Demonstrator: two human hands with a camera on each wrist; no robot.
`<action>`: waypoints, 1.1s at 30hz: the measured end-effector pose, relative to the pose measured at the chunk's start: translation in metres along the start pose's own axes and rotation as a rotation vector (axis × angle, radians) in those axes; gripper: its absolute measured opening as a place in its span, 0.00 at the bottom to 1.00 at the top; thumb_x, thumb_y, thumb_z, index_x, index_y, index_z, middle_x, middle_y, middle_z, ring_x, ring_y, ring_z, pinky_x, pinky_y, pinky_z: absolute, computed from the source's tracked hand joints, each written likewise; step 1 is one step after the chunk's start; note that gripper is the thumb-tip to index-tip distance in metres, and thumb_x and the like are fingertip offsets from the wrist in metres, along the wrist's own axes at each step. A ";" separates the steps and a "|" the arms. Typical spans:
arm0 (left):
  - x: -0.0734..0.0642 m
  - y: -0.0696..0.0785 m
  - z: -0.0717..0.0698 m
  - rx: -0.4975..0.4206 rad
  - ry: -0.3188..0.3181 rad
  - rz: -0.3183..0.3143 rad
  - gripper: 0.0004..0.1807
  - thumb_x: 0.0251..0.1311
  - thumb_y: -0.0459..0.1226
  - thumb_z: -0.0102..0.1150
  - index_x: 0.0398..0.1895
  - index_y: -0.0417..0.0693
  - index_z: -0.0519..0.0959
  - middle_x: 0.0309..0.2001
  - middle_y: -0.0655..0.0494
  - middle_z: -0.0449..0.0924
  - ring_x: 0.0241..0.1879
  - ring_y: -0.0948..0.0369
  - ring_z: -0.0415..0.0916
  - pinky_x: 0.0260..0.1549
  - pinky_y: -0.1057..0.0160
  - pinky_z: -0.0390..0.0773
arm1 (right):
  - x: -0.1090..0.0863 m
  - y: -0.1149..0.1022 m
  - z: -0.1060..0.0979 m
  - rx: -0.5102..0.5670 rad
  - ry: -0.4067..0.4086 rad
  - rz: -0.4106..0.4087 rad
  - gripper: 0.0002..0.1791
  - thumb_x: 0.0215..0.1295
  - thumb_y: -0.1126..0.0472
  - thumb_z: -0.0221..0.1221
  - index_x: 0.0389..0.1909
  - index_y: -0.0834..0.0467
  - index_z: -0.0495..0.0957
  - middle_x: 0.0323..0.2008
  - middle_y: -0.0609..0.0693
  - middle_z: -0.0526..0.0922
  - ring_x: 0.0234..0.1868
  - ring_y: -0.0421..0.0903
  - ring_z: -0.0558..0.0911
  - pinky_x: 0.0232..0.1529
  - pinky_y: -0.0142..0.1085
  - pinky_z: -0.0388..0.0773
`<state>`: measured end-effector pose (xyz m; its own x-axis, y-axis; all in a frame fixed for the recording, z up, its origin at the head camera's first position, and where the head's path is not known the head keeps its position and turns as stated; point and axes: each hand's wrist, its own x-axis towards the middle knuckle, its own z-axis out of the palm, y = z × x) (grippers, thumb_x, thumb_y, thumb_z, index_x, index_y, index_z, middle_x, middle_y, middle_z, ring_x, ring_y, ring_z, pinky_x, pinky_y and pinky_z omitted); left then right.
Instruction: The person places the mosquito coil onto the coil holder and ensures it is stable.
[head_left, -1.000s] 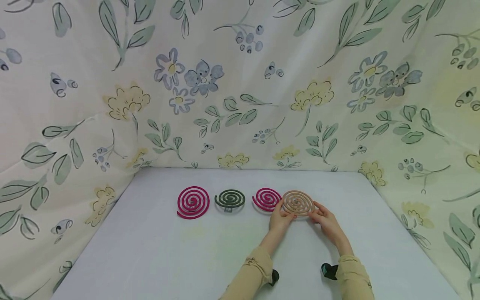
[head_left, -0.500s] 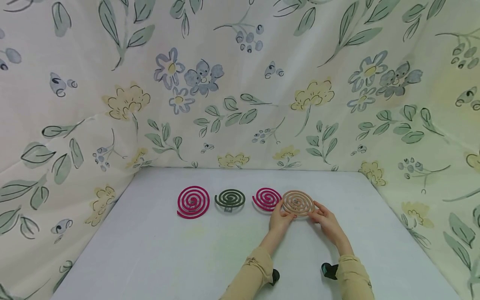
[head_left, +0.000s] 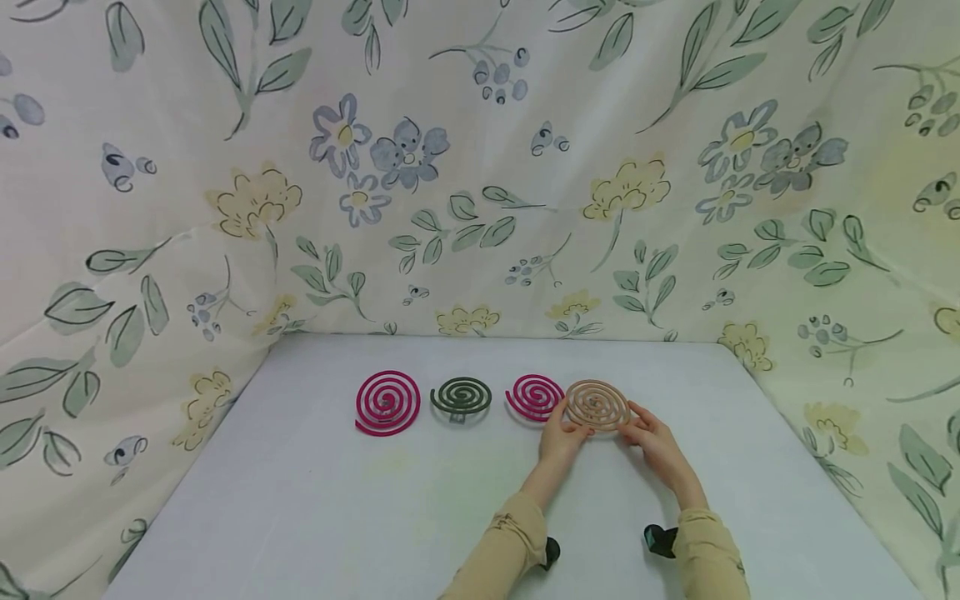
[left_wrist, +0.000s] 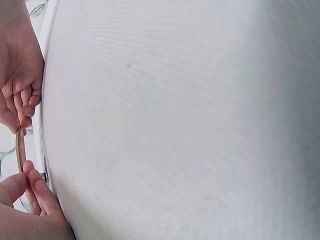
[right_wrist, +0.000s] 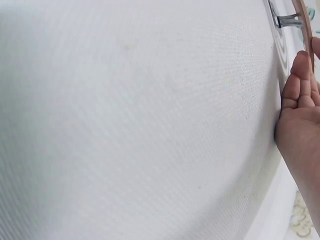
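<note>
A tan mosquito coil (head_left: 597,406) is pinched at its near rim by both hands. My left hand (head_left: 561,442) grips its left side, and my right hand (head_left: 658,446) grips the right. Seen edge-on, the coil (left_wrist: 20,150) lies level between the two hands in the left wrist view. A small metal stand (right_wrist: 290,21) rises from the table to the coil's underside in the right wrist view. Just left of the left hand is a pink-red coil (head_left: 534,395), its edge overlapped by the fingers in the head view.
Farther left on the white table (head_left: 360,517) are a dark green coil (head_left: 461,395) over a metal stand and a larger pink-red coil (head_left: 387,403). Floral cloth (head_left: 480,250) hangs behind the table and along its sides.
</note>
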<state>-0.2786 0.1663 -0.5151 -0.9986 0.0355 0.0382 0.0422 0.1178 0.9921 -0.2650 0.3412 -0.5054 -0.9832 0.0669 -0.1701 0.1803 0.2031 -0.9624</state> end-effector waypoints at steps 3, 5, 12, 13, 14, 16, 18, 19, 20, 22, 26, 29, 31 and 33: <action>0.001 -0.001 0.000 0.004 -0.001 0.002 0.33 0.51 0.27 0.63 0.64 0.39 0.67 0.24 0.46 0.84 0.25 0.62 0.81 0.26 0.74 0.70 | 0.001 0.001 -0.001 -0.004 -0.005 -0.001 0.40 0.67 0.61 0.55 0.73 0.63 0.45 0.30 0.33 0.74 0.34 0.32 0.74 0.41 0.25 0.70; 0.002 -0.001 0.001 0.001 -0.004 0.001 0.33 0.52 0.27 0.63 0.64 0.39 0.67 0.24 0.46 0.84 0.25 0.62 0.81 0.26 0.74 0.70 | 0.002 0.002 -0.001 0.000 -0.003 -0.004 0.40 0.66 0.61 0.56 0.73 0.63 0.46 0.30 0.34 0.74 0.34 0.32 0.74 0.41 0.25 0.70; 0.002 -0.001 0.001 0.006 -0.003 -0.010 0.33 0.52 0.28 0.64 0.64 0.41 0.68 0.24 0.47 0.84 0.25 0.64 0.81 0.28 0.74 0.69 | 0.002 0.001 0.000 -0.001 0.005 -0.009 0.40 0.65 0.62 0.56 0.73 0.65 0.46 0.28 0.33 0.74 0.33 0.31 0.74 0.39 0.25 0.70; 0.002 -0.001 0.001 0.003 -0.002 -0.012 0.33 0.52 0.28 0.64 0.64 0.41 0.68 0.24 0.47 0.84 0.25 0.64 0.81 0.27 0.74 0.69 | 0.001 0.000 0.000 -0.005 0.003 -0.011 0.40 0.66 0.62 0.56 0.73 0.65 0.46 0.28 0.33 0.74 0.33 0.31 0.74 0.39 0.25 0.70; 0.002 -0.001 0.001 -0.001 0.000 -0.011 0.33 0.52 0.28 0.64 0.64 0.41 0.68 0.24 0.47 0.84 0.25 0.63 0.81 0.27 0.74 0.69 | 0.001 0.000 0.000 -0.004 0.008 -0.007 0.40 0.65 0.62 0.56 0.73 0.65 0.46 0.28 0.34 0.74 0.33 0.31 0.74 0.39 0.25 0.70; 0.002 -0.001 0.001 -0.004 0.004 -0.009 0.33 0.51 0.27 0.64 0.63 0.40 0.68 0.24 0.46 0.84 0.25 0.63 0.80 0.26 0.74 0.69 | 0.000 -0.001 0.001 -0.010 0.012 -0.002 0.40 0.66 0.62 0.56 0.73 0.65 0.46 0.28 0.34 0.73 0.32 0.32 0.73 0.39 0.25 0.70; 0.002 -0.001 0.001 0.002 0.007 -0.007 0.33 0.51 0.27 0.64 0.63 0.40 0.68 0.23 0.47 0.84 0.24 0.63 0.80 0.27 0.74 0.69 | -0.001 -0.002 0.001 -0.018 0.016 0.006 0.39 0.66 0.62 0.56 0.73 0.64 0.47 0.29 0.34 0.74 0.33 0.32 0.74 0.39 0.25 0.70; 0.001 0.000 0.000 0.005 0.007 -0.010 0.33 0.51 0.28 0.64 0.63 0.41 0.68 0.24 0.47 0.84 0.25 0.64 0.80 0.27 0.73 0.70 | -0.001 -0.002 0.001 -0.025 0.012 0.008 0.39 0.66 0.61 0.55 0.73 0.65 0.46 0.29 0.34 0.74 0.33 0.32 0.73 0.40 0.25 0.70; 0.001 0.000 0.000 0.003 0.007 -0.015 0.33 0.51 0.28 0.64 0.63 0.41 0.68 0.24 0.47 0.84 0.25 0.64 0.80 0.28 0.73 0.70 | -0.002 -0.003 0.001 -0.026 0.015 0.011 0.39 0.66 0.61 0.55 0.73 0.64 0.47 0.30 0.35 0.74 0.33 0.32 0.74 0.40 0.25 0.70; 0.001 0.000 0.000 0.012 0.007 -0.023 0.33 0.52 0.28 0.64 0.64 0.42 0.68 0.24 0.48 0.84 0.25 0.65 0.80 0.29 0.73 0.70 | -0.003 -0.004 0.002 -0.031 0.014 0.014 0.39 0.66 0.61 0.55 0.73 0.64 0.47 0.31 0.35 0.74 0.34 0.32 0.73 0.41 0.26 0.69; 0.001 0.000 0.000 0.024 0.006 -0.021 0.33 0.51 0.28 0.64 0.64 0.41 0.68 0.24 0.49 0.83 0.24 0.66 0.79 0.29 0.73 0.71 | -0.005 -0.006 0.002 -0.032 0.009 0.017 0.39 0.67 0.61 0.55 0.73 0.64 0.47 0.32 0.36 0.75 0.34 0.32 0.73 0.41 0.26 0.69; 0.001 -0.001 0.000 0.022 0.007 -0.017 0.33 0.51 0.28 0.64 0.64 0.41 0.68 0.23 0.49 0.83 0.24 0.67 0.78 0.29 0.73 0.71 | -0.004 -0.006 0.002 -0.029 0.010 0.012 0.39 0.67 0.61 0.55 0.73 0.64 0.47 0.32 0.35 0.75 0.34 0.32 0.73 0.41 0.26 0.69; 0.001 -0.001 0.000 0.020 0.007 -0.018 0.33 0.51 0.28 0.64 0.64 0.41 0.68 0.23 0.49 0.83 0.24 0.67 0.78 0.29 0.73 0.71 | -0.004 -0.005 0.002 -0.022 0.009 0.006 0.39 0.67 0.61 0.55 0.73 0.64 0.46 0.31 0.35 0.74 0.34 0.32 0.73 0.41 0.25 0.69; 0.001 -0.002 0.001 0.020 0.008 -0.020 0.33 0.51 0.28 0.64 0.64 0.42 0.68 0.23 0.49 0.83 0.24 0.67 0.78 0.29 0.73 0.70 | -0.003 -0.004 0.002 -0.016 0.011 0.001 0.39 0.67 0.62 0.55 0.73 0.64 0.46 0.31 0.35 0.74 0.34 0.32 0.73 0.41 0.25 0.69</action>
<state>-0.2800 0.1668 -0.5166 -0.9995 0.0252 0.0192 0.0225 0.1380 0.9902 -0.2627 0.3383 -0.5009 -0.9826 0.0774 -0.1687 0.1818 0.2182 -0.9588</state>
